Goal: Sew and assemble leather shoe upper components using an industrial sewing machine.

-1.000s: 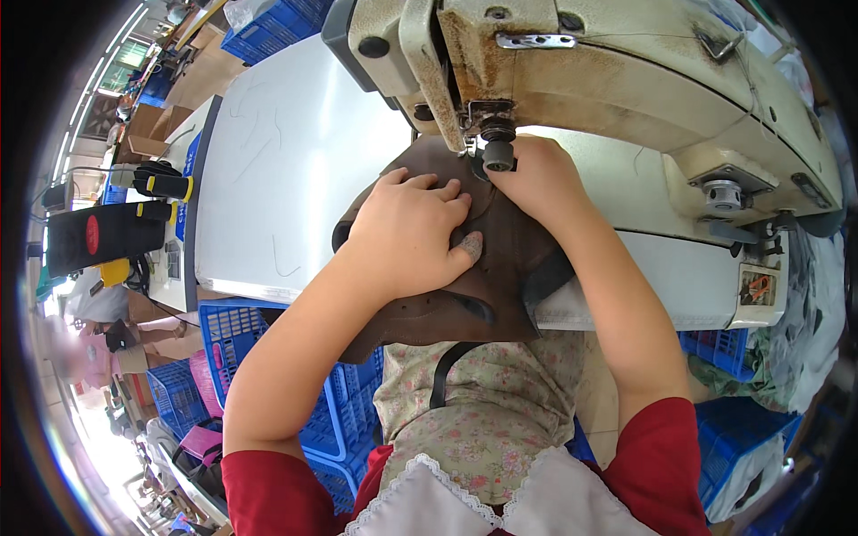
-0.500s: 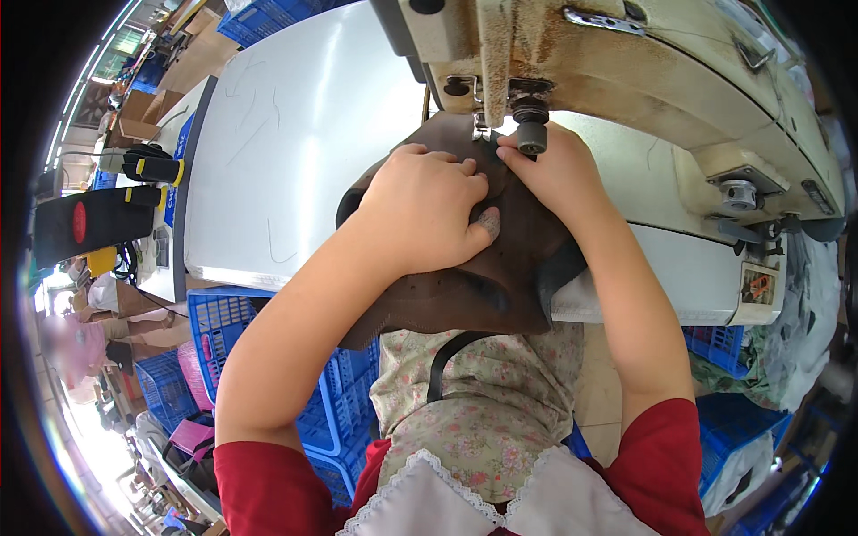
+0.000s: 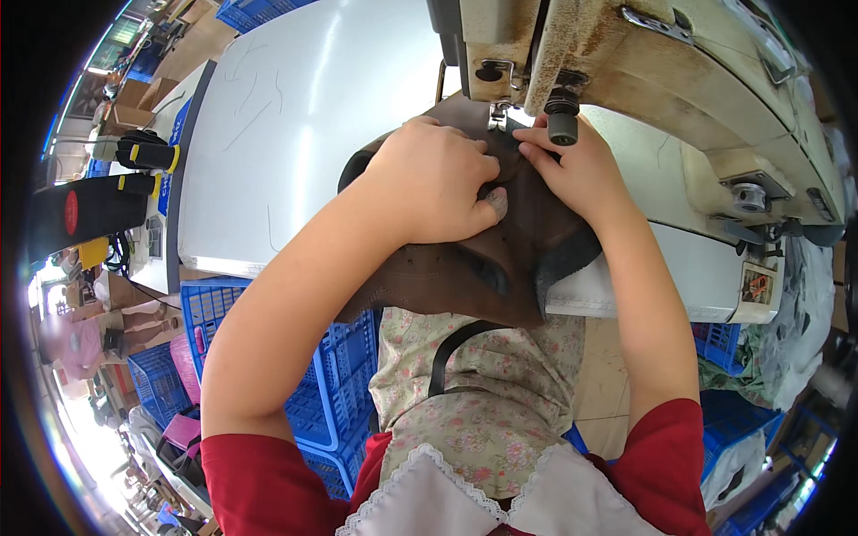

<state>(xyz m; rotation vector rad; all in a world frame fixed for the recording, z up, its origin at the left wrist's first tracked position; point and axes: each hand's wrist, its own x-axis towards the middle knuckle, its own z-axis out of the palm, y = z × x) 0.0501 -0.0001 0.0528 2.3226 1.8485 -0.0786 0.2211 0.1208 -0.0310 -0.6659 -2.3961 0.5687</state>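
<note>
A dark brown leather-like piece [image 3: 420, 279] with folds and a black-lined opening lies under the presser foot [image 3: 498, 116] of a sewing machine [image 3: 661, 80]. My left hand [image 3: 436, 183] rests on it to the left of the foot, fingers curled and bunching the material; a greyish covering shows on the thumb. Just right of the foot, my right hand [image 3: 576, 170] pinches the piece between thumb and fingers, partly behind the machine's dark round knob [image 3: 562, 127]. The near part of the piece hangs over the table edge above my lap.
The white machine table [image 3: 259, 179] has loose threads on it. Blue crates [image 3: 331, 393] stand below at left, and another blue crate [image 3: 733, 429] at right. A black and yellow device [image 3: 89, 214] sits beyond the left table edge. A person in pink [image 3: 76, 344] is far left.
The view has shifted slightly, so the machine appears farther right. Both hands still hold the brown piece by the presser foot, with little change in grip.
</note>
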